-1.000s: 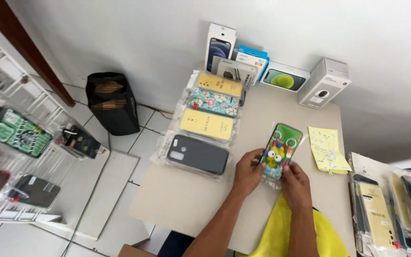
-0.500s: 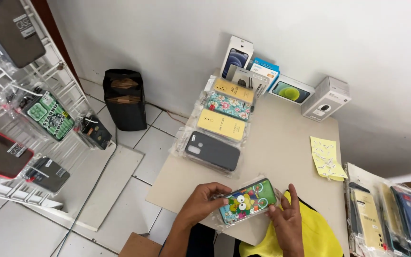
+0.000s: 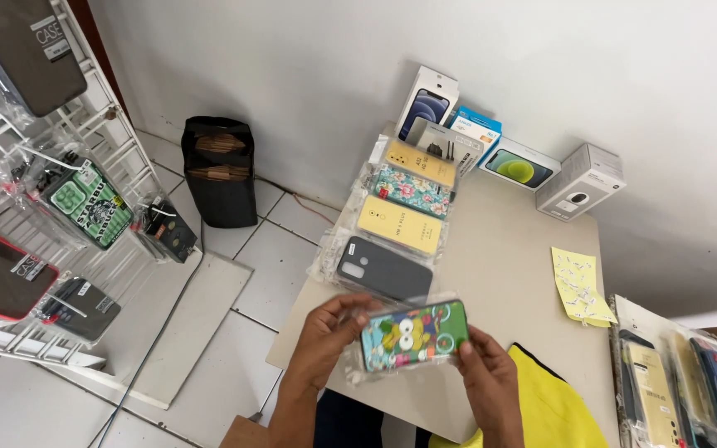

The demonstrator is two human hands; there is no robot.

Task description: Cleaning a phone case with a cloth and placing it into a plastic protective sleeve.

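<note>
Holding one bagged cartoon phone case [image 3: 412, 333] level, above the near edge of the table [image 3: 508, 265].

Left hand [image 3: 325, 336] and right hand [image 3: 485, 377] are set apart, each pinching one end of the case's clear sleeve. Just beyond the hands, a row of four bagged cases is already laid out: dark grey case [image 3: 383, 268], yellow case [image 3: 400, 226], floral case [image 3: 412, 191], second yellow case [image 3: 421, 162]. Farthest, phone boxes [image 3: 429, 104] line the wall. More bagged cases [image 3: 682, 382] wait right of the right hand, so sorting looks partly done.

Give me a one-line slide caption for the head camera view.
Both hands, left hand and right hand, hold a bagged cartoon phone case above a table.
</note>
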